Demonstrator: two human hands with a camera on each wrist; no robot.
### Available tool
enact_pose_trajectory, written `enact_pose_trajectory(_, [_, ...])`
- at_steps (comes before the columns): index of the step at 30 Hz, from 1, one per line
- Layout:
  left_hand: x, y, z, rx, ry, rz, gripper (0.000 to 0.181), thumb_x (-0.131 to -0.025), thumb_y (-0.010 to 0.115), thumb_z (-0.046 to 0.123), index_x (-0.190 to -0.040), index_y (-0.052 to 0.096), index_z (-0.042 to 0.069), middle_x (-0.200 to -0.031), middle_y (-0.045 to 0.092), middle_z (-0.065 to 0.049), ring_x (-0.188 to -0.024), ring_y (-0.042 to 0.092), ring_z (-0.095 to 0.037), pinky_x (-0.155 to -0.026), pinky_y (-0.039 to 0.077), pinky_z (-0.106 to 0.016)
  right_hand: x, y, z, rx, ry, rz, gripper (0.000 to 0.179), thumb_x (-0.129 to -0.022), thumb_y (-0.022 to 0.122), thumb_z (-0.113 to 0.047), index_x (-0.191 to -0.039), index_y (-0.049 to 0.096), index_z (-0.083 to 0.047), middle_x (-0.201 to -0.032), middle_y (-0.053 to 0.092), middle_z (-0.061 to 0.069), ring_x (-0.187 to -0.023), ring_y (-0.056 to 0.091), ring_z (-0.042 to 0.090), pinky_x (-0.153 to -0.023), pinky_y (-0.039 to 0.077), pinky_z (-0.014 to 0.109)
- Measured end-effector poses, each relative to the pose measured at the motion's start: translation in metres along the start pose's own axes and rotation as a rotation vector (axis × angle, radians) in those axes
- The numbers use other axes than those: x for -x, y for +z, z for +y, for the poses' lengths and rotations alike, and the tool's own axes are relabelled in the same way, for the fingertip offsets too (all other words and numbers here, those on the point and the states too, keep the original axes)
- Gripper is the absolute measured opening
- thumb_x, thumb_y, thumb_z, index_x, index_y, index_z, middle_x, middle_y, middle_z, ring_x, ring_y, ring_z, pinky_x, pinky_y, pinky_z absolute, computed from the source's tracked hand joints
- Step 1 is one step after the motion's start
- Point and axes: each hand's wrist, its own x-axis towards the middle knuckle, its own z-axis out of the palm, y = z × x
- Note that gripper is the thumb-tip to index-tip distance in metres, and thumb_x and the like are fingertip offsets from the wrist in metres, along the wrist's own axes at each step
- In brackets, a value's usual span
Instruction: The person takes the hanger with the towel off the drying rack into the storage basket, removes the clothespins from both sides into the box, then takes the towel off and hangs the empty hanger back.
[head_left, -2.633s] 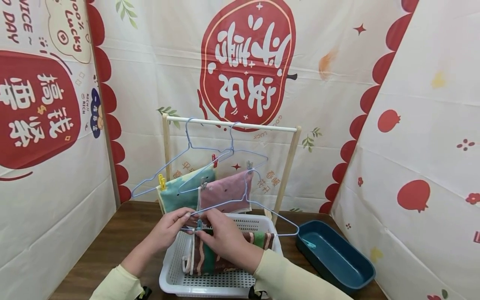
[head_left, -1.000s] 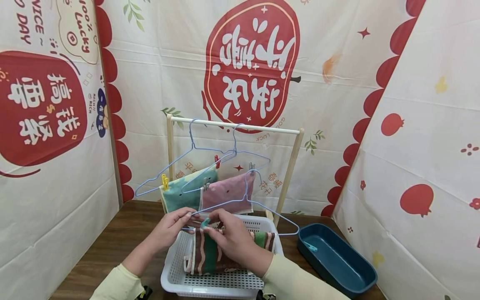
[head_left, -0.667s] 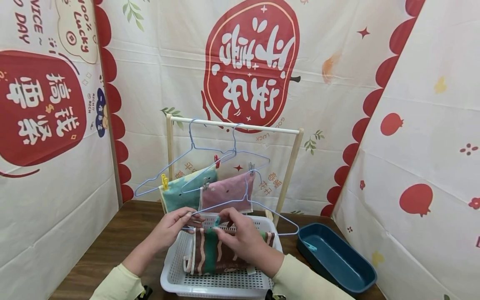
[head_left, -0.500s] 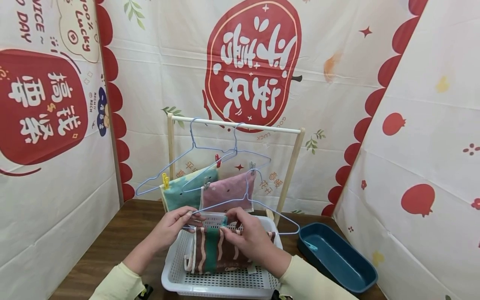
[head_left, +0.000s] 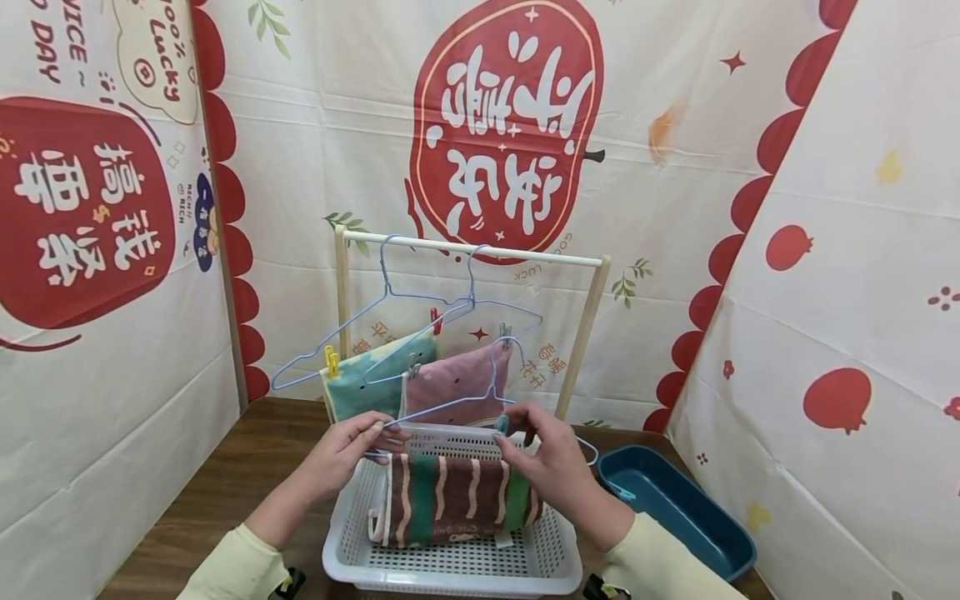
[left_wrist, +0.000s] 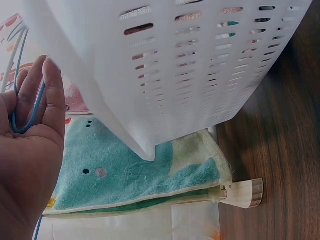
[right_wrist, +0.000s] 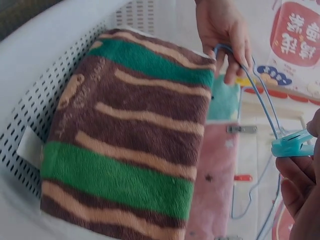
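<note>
My left hand holds the left end of a blue wire hanger; in the left wrist view the wire's bend lies against the fingers. A brown towel with green bands and wavy pink stripes is folded over the hanger's lower bar, over a white perforated basket. Between thumb and fingers, my right hand pinches a teal clothespin above the towel's right end. No clothespin shows on the towel's upper edge. The right hand covers part of the hanger's right arm.
Behind the basket stands a wooden rack. From it hang two hangers with a teal towel and a pink towel, both clipped. A dark blue bin with another teal clothespin inside stands at right on the brown table.
The right hand has moved right along the hanger, carrying the teal clothespin away from the towel's left corner. More of the towel now shows. The left hand stays on the hanger's end.
</note>
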Motion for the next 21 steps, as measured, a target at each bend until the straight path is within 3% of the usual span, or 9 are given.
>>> enact_pose_trajectory(5, [-0.001,0.000,0.000,0.002,-0.003,0.002,0.033,-0.122,0.041,0.012,-0.135,0.064,-0.007,-0.131,0.073,-0.031,-0.116,0.078,-0.035,-0.091,0.067,-0.038,0.003,-0.013,0.008,0.025,-0.009,0.067,0.034,-0.093,0.086,0.002,-0.119,0.069,-0.010,-0.100,0.072,-0.005,-0.086,0.066,0.011,-0.066,0.060,0.036])
enact_pose_trajectory(15, [0.001,0.001,0.001,-0.002,-0.002,-0.003,0.032,-0.122,0.041,0.010,-0.135,0.064,-0.006,-0.131,0.074,-0.029,-0.116,0.078,-0.039,-0.091,0.067,-0.037,0.010,-0.035,0.015,0.041,0.144,0.100,0.036,-0.095,0.087,-0.003,-0.125,0.069,-0.008,-0.103,0.073,-0.004,-0.081,0.064,0.014,-0.064,0.060,0.028])
enact_pose_trajectory(21, [0.001,0.001,0.001,-0.003,-0.002,-0.004,0.031,-0.121,0.041,0.010,-0.135,0.064,-0.006,-0.131,0.074,-0.029,-0.116,0.078,-0.040,-0.091,0.067,-0.037,0.012,-0.048,0.025,0.085,0.124,0.162,0.035,-0.094,0.087,0.001,-0.124,0.069,-0.008,-0.099,0.075,-0.003,-0.079,0.064,0.013,-0.066,0.059,0.023])
